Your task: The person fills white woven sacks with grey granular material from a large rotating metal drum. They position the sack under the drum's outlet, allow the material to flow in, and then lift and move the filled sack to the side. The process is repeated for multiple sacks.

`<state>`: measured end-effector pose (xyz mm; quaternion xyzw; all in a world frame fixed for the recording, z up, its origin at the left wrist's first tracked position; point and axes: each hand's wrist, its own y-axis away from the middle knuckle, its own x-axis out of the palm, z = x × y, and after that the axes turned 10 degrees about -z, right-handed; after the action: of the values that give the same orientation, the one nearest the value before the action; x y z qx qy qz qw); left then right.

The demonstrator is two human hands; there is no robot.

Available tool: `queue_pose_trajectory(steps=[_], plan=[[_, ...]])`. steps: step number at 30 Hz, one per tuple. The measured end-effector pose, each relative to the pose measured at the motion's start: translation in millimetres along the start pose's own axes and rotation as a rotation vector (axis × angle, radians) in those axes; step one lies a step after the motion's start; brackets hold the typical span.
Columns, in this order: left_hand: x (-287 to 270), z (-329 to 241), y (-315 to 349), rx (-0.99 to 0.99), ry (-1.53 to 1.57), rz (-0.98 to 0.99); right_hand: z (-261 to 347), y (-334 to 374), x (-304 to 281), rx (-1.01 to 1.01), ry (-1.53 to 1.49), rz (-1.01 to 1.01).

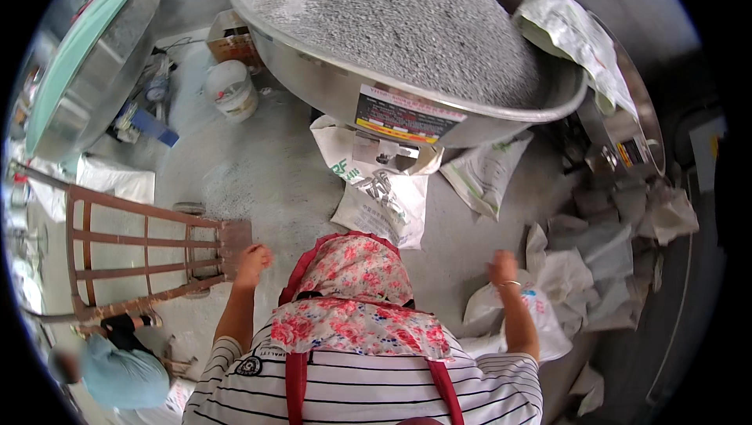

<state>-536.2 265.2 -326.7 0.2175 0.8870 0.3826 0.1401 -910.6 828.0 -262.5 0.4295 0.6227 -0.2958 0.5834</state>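
My left hand (252, 264) hangs in the air beside the lower end of a rusty hand truck (149, 250), its fingers loosely curled, with nothing seen in them. On the other side, my right hand (503, 268), a bracelet at its wrist, is raised near crumpled white plastic bags (540, 315). Motion smears its fingers. Ahead of me stands a big round metal vat (313, 65) heaped with grey granules (423, 25). Below its rim hangs an open white sack (388, 202), and a second white sack (489, 174) lies to the right of it.
A silver bag (576, 37) drapes over the vat's right rim. At the left are a white bucket (231, 92), a cardboard box (235, 47) and another metal vat with a green cover (82, 41). A person in a blue top (125, 374) is at the lower left. Empty sacks (603, 256) pile up at right.
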Motion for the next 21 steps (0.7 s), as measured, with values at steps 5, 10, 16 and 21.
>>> queue_pose_trajectory(steps=[5, 10, 16, 21], plan=[[7, 68, 38, 0.145, 0.001, -0.189, 127, -155, 47, -0.349, -0.318, 0.161], [-78, 265, 131, -0.338, 0.127, -0.578, 206, -239, 109, -0.667, 0.165, -0.009], [-5, 278, 173, -0.572, -0.276, -0.451, 207, -285, 127, -0.668, 0.361, 0.074], [7, 270, 164, -0.577, -0.436, -0.368, 212, -320, 143, -0.520, 0.293, 0.227]])
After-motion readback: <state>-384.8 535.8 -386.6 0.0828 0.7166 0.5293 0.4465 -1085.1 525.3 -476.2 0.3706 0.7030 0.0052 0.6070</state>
